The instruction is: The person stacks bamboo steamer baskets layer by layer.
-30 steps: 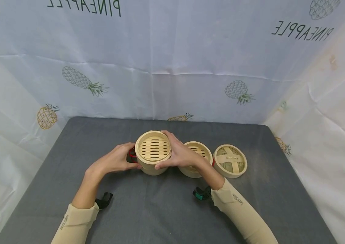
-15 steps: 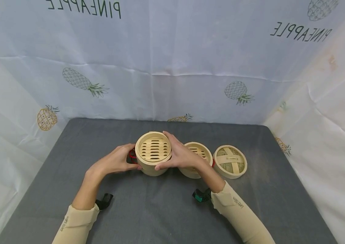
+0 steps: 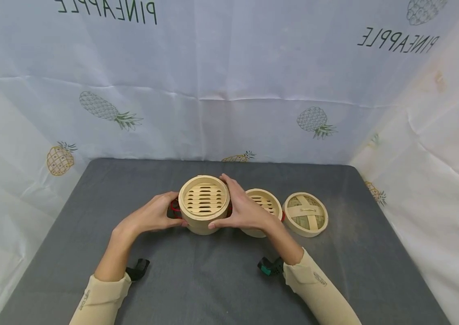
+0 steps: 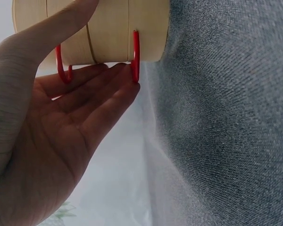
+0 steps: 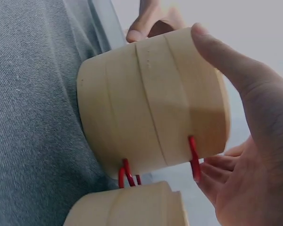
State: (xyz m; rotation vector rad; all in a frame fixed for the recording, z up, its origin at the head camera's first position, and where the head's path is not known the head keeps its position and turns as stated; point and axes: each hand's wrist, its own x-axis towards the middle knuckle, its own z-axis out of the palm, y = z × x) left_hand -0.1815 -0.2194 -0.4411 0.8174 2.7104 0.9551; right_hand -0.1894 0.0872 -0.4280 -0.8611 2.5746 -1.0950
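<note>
Two round bamboo steamer baskets stand stacked on the table, the upper basket (image 3: 204, 215) with its slatted floor showing and the lower basket (image 3: 201, 229) mostly hidden beneath. My left hand (image 3: 157, 213) curls round the stack's left side, thumb in front and fingers behind, beside the red handles (image 4: 136, 56). On the right, my right hand (image 3: 242, 207) spans the upper basket, its thumb (image 5: 221, 52) on the front wall near the rim and its fingers behind. A red handle (image 5: 194, 157) sits between that palm and the wall.
Right of the stack stands another slatted steamer basket (image 3: 267, 198), partly behind my right wrist. Beside it lies a woven bamboo lid (image 3: 306, 214) with crossed strips. A grey cloth (image 3: 197, 280) covers the table, and a pineapple-print curtain (image 3: 221, 122) hangs behind.
The upper basket now sits more squarely over the lower one. My right hand has shifted slightly right, and a red handle shows beside it. The left hand stays in place.
</note>
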